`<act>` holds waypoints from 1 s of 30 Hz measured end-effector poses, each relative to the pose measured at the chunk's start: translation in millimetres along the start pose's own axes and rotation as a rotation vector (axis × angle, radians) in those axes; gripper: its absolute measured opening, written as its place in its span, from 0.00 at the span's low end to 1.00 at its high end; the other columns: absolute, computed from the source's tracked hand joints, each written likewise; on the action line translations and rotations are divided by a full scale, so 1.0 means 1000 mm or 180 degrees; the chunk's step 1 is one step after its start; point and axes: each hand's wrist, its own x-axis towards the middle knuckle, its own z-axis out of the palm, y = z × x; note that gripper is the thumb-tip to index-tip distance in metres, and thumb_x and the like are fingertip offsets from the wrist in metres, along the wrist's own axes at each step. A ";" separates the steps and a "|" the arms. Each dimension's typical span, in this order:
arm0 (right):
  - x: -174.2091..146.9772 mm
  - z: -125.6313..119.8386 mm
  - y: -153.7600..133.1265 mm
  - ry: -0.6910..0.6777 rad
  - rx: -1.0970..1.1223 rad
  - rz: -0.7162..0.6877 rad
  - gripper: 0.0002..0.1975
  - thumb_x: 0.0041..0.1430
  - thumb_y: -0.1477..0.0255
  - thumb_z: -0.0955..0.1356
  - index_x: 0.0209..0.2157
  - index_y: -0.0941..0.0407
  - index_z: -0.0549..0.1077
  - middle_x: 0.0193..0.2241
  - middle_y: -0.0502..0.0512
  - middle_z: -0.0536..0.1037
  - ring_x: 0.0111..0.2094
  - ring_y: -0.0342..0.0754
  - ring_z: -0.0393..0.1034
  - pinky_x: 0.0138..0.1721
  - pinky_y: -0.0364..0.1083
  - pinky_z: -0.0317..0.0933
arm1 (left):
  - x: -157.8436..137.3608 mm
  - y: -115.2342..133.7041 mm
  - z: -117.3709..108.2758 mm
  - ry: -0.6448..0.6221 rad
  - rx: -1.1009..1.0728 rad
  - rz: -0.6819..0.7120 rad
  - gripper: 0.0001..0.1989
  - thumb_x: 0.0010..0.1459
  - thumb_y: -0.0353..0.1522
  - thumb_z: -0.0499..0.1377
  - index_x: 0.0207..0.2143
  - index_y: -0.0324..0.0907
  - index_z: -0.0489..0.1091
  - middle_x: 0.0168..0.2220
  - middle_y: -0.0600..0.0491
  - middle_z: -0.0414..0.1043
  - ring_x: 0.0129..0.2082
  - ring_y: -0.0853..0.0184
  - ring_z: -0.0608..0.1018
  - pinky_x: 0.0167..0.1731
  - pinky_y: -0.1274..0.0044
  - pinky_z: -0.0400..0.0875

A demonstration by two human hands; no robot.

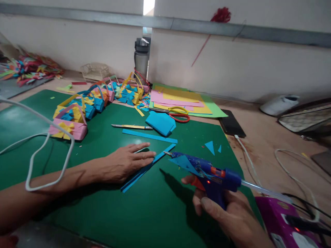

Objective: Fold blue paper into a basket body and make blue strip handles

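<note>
My right hand point(222, 210) is wrapped round a blue glue gun point(207, 168), which has a clear glue stick in its back and a small red light on. Its nozzle points left, at the upper end of a folded blue paper strip point(139, 177). Flat on the strip lies my left hand point(129, 162), fingers stretched out and pressing its edge. Just beyond sits another blue paper strip point(150, 136), then a craft knife point(131, 126). A folded blue paper piece point(160, 123) rests beside scissors point(181, 115) with red and yellow handles.
Several small paper baskets point(69, 127) stand in a row at the left on the green mat point(103, 213). Coloured sheets point(186, 101), a bottle point(141, 58) and a phone point(231, 122) lie farther back. White cable point(69, 151) loops over my left forearm. A purple power box point(284, 220) sits at right.
</note>
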 end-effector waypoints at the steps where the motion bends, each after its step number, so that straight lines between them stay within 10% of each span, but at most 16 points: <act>1: -0.001 0.000 0.002 -0.0038 0.0062 0.0020 0.17 0.51 0.58 0.64 0.37 0.53 0.75 0.20 0.50 0.74 0.24 0.51 0.69 0.32 0.48 0.64 | 0.002 -0.001 0.001 -0.0074 -0.0005 -0.0018 0.25 0.58 0.30 0.49 0.58 0.38 0.55 0.62 0.46 0.54 0.64 0.53 0.50 0.59 0.61 0.51; 30: 0.005 0.001 0.017 -0.0409 -0.0086 0.0093 0.17 0.53 0.58 0.64 0.37 0.55 0.75 0.24 0.52 0.77 0.27 0.51 0.71 0.34 0.48 0.65 | -0.011 0.007 -0.003 -0.0426 0.0014 0.0210 0.18 0.63 0.32 0.48 0.55 0.41 0.62 0.61 0.49 0.57 0.64 0.55 0.51 0.60 0.61 0.39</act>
